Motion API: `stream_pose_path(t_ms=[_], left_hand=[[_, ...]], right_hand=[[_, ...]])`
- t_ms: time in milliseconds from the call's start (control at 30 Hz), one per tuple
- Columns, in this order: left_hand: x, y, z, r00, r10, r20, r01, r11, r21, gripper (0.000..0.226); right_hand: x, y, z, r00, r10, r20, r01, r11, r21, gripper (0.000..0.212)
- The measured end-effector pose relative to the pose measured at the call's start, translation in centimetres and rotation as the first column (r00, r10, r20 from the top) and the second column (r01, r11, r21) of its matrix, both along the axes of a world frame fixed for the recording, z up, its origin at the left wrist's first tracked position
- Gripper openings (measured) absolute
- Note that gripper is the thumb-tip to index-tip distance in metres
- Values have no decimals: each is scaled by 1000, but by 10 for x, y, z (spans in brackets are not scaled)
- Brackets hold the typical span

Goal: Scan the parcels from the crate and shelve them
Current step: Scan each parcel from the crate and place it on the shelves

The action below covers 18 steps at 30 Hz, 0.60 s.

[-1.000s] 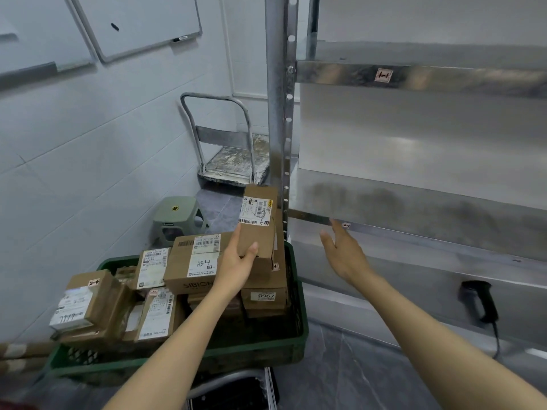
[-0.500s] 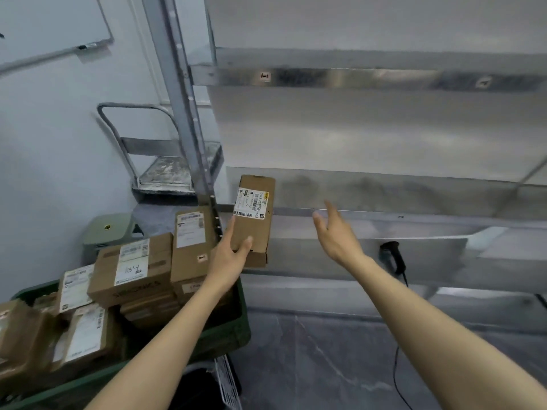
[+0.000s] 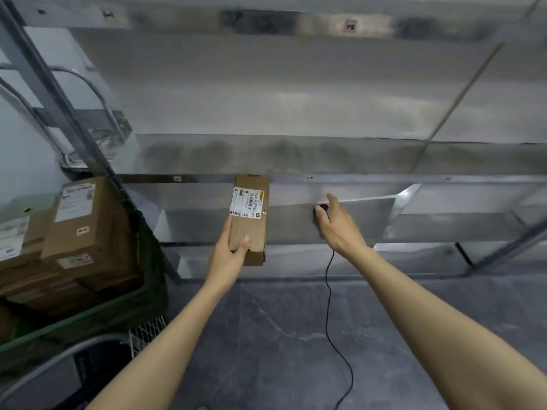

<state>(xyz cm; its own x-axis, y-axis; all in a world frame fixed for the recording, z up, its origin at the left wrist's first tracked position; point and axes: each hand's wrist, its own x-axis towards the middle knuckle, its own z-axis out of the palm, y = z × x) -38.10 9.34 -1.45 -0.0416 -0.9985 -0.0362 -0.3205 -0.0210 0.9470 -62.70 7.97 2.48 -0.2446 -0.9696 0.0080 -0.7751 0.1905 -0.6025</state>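
My left hand (image 3: pixel 229 253) grips the lower end of a small cardboard parcel (image 3: pixel 250 232), held upright with its white barcode label facing me, in front of the shelf's lower level. My right hand (image 3: pixel 337 224) is at the black scanner (image 3: pixel 323 207) hanging on the lower shelf, thumb and fingers curled around it. The hand hides most of the scanner. Its black cable (image 3: pixel 328 291) trails down to the floor. At the left stands the green crate (image 3: pixel 145 294) with several labelled cardboard parcels (image 3: pixel 85 229) stacked in it.
The metal shelf unit (image 3: pixel 296 161) fills the view ahead, its middle level bare. Its upright post (image 3: pixel 74 119) stands next to the crate. A folded platform trolley (image 3: pixel 97 125) leans behind the post. A wire cart (image 3: pixel 148 332) sits under the crate. The floor is grey.
My view has swung right, from the crate to the shelf. My left hand carried the parcel along. My right hand moved forward from open air to the scanner and curled around it.
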Motion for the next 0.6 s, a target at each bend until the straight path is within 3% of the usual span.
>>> stream_pose_path(t_ms=[300,600], left_hand=[[-66,8,-59,999,-5,43,-1,989,145,67],[-89,-63,-110,993,-20,117,0,987,164,64]], right_hand=[[-69,3,-58,999,-50,-18,52,992,114,57],[-98,-65,-117,999,-38,13,35,978,205,58]])
